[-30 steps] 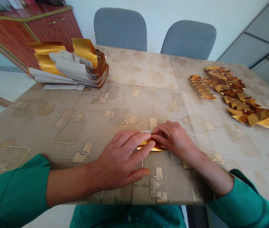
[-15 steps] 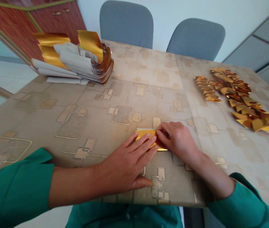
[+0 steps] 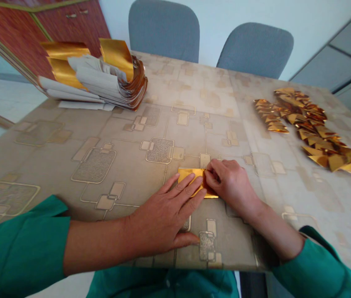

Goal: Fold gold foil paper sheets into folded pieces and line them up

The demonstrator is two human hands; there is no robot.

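Note:
A small folded sheet of gold foil paper [image 3: 191, 171] lies on the table in front of me. My left hand [image 3: 172, 211] rests on it with fingers stretched out and slightly spread, the thumb apart on the tablecloth. At the sheet's far right corner, my right hand [image 3: 229, 180] has thumb and forefinger pinched together on the paper, the other fingers curled in. Both hands cover much of the sheet, so its right end and middle are partly hidden.
At the back left stands a thick stack of gold and grey-white paper sheets [image 3: 101, 82]. Folded gold paper pieces [image 3: 312, 124] form a pile on the right. The patterned tablecloth [image 3: 126, 145] covers the table; two grey chairs [image 3: 164, 31] stand behind it.
The pale strip along the sheet's far edge no longer shows; gold now reaches that edge. Both hands have stayed almost in place.

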